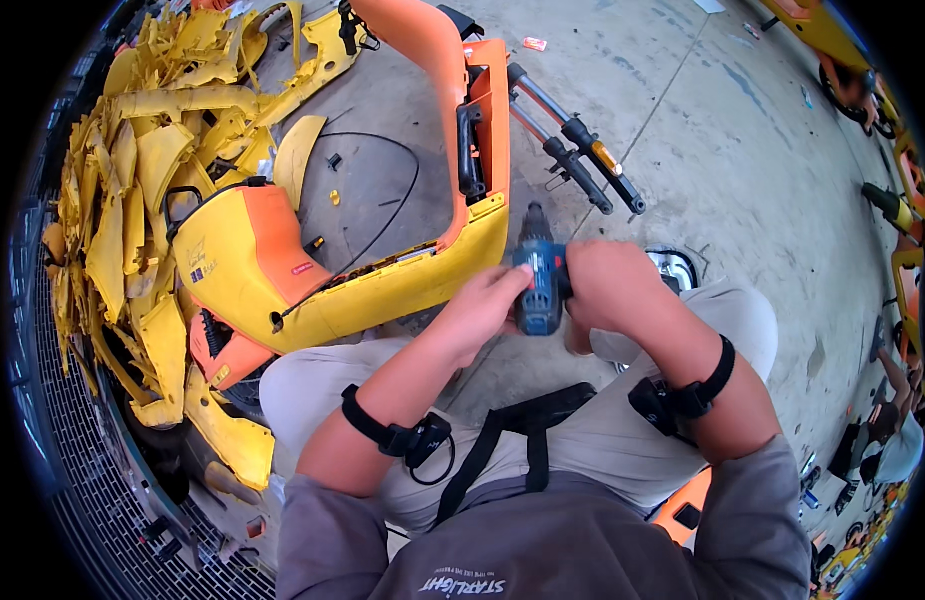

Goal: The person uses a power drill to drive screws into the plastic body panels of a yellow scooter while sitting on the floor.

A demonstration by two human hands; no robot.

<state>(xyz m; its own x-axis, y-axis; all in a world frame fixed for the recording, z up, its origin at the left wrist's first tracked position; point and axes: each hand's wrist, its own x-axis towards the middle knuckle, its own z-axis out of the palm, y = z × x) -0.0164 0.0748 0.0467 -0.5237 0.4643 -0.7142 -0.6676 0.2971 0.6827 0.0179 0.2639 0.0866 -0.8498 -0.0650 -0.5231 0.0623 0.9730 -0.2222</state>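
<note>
A blue-and-black cordless drill (540, 300) is between my hands in front of my knees, its chuck pointing away from me. My right hand (607, 285) is closed round its grip, which the hand mostly hides. From the other side, my left hand (490, 305) holds the drill's body, thumb on top. Just beyond the drill lies a yellow-and-orange scooter body (412, 290) on its side. Its bare front fork (572, 140) points to the right. A long black cable (407, 155) curves over the floor beside the body.
To the left rises a big heap of broken yellow panels (172, 160), bordered by a dark metal grating (82, 440). More yellow scooters (902, 210) stand along the right edge, where another person (897, 430) is at work. Small scraps lie on the concrete floor (722, 180).
</note>
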